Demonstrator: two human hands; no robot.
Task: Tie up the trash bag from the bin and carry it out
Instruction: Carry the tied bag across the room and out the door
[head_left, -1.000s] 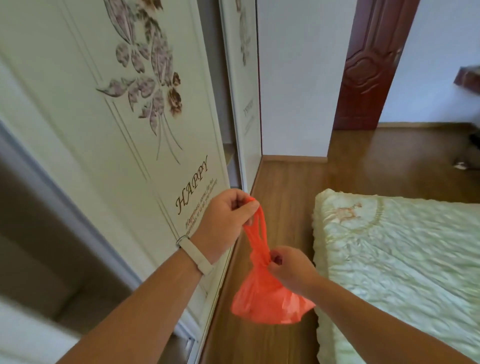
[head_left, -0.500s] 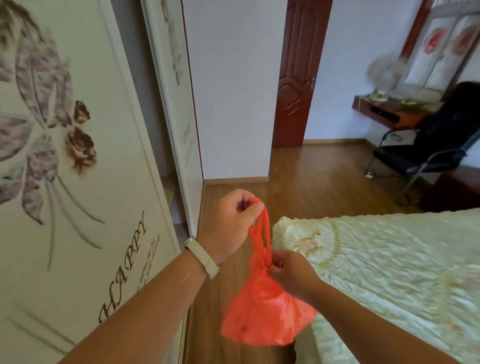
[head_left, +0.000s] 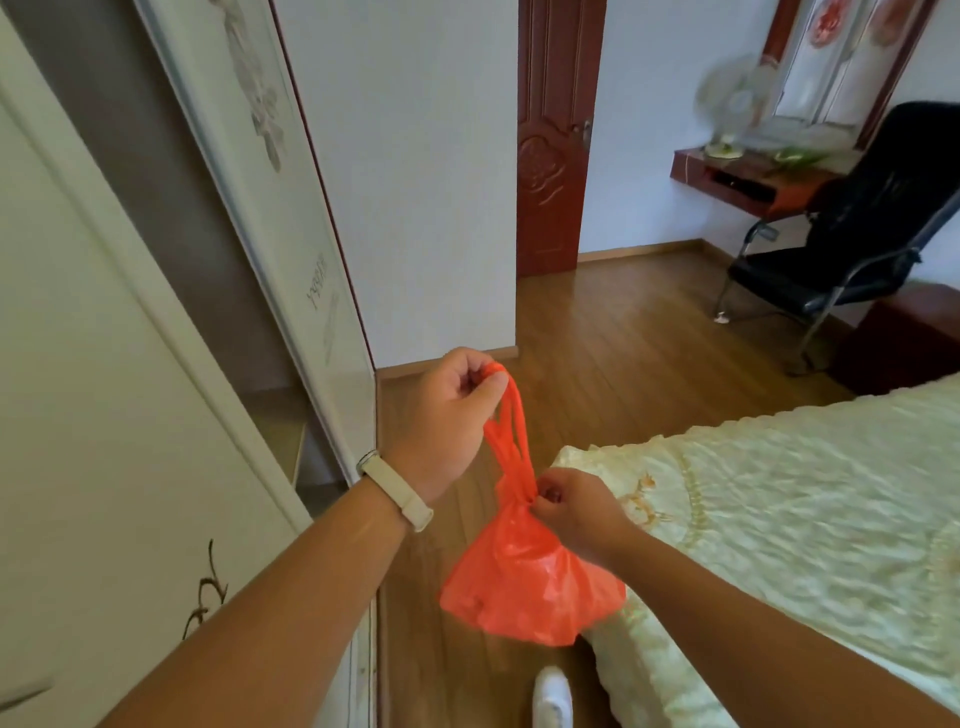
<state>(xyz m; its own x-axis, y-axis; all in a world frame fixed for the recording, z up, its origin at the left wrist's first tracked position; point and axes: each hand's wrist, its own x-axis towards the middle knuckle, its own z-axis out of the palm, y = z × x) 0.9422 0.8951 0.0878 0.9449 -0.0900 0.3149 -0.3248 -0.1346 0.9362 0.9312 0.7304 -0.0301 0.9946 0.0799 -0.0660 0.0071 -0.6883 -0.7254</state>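
A small orange-red trash bag hangs in the air in front of me, above the wooden floor beside the bed. My left hand, with a pale band on its wrist, is closed on the bag's handle loops at the top. Lower down, my right hand pinches the gathered neck of the bag just above its bulging body. The bin is not in view.
White sliding wardrobe doors run along my left. A bed with a pale green quilt fills the right. Ahead lie wooden floor, a dark red door, a black chair and a wall shelf with a fan. A white shoe tip shows below.
The view has swung right and forward along the wardrobe, bringing the door, chair and shelf into sight. Both hands keep the same hold on the bag.
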